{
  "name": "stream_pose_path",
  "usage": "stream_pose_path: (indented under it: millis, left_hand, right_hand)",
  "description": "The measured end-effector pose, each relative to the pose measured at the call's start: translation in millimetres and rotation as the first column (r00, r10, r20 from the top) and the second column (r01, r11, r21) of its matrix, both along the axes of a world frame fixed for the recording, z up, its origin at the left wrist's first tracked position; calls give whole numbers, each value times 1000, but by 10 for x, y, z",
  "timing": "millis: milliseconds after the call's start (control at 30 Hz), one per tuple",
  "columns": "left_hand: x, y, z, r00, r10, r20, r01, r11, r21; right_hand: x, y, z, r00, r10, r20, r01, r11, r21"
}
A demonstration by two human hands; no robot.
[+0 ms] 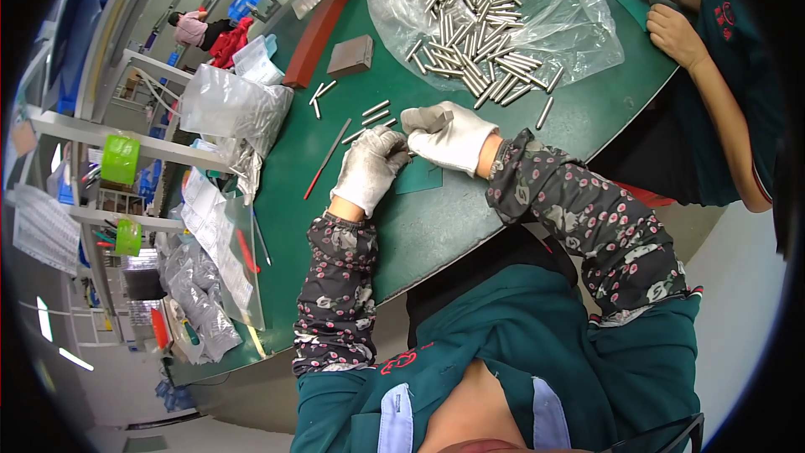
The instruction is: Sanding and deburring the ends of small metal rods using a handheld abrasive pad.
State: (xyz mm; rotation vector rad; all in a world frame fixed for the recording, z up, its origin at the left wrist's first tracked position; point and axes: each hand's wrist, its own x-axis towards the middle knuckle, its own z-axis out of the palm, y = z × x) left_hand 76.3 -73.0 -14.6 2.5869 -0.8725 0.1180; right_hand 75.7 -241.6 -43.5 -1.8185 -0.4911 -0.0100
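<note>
Both my hands wear white gloves and meet over the green table, fingertips almost touching. My left hand (366, 169) is curled closed, and whatever its fingers hold is hidden. My right hand (450, 138) is closed too, with a small grey piece (441, 121) showing between thumb and fingers. Just beyond the left hand lie a few short metal pins (376, 115). To its left rests a thin file with a red handle (314, 182). Under the hands, a small green sheet (419, 179) lies on the tabletop.
A clear plastic bag (587, 54) spread at the back bears a heap of metal pins (482, 33). A grey-brown block (350, 55) and a long red bar (323, 29) lie at the back left. Another person's hand (673, 36) is at the right edge. Plastic-wrapped papers (214, 239) line the left side.
</note>
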Motion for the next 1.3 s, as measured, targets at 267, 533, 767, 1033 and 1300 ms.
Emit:
stream_pose_path:
  millis: [267, 533, 767, 1033, 1300]
  left_hand:
    - [-59, 57, -112, 996, 62, 63, -58, 996, -68]
    - [-83, 83, -170, 984, 130, 122, -119, 989, -94]
    - [-120, 48, -163, 971, 123, 204, -96, 986, -139]
    - [-159, 48, -166, 984, 143, 105, -128, 983, -134]
    - [-100, 71, -138, 994, 96, 56, -86, 983, -163]
  right_hand:
    - [-139, -32, 216, 1000, -21, -19, 17, 981, -195]
    - [-97, -105, 412, 984, -145, -105, 111, 954, -277]
    - [66, 152, 406, 997, 70, -39, -23, 712, 701]
    - [108, 114, 413, 968, 193, -163, 41, 517, 855]
    - [-4, 49, 374, 996, 7, -87, 62, 654, 754]
